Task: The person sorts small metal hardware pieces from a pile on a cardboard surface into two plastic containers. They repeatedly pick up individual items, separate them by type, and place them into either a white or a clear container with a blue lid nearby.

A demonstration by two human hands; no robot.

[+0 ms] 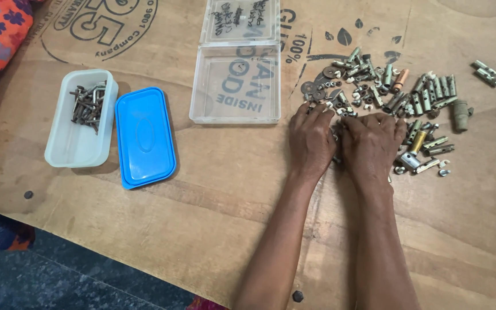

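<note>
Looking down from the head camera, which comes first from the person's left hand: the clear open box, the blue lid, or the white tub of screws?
Counting outward from the left hand:
1. The clear open box, just up and to the left of that hand.
2. The blue lid, lying flat farther left on the board.
3. The white tub of screws, farthest left, right beside the lid.

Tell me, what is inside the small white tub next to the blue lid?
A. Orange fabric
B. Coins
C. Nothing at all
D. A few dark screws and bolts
D. The white tub holds a small cluster of dark screws and bolts at its far end, and the blue lid lies flat beside it on the board.
</note>
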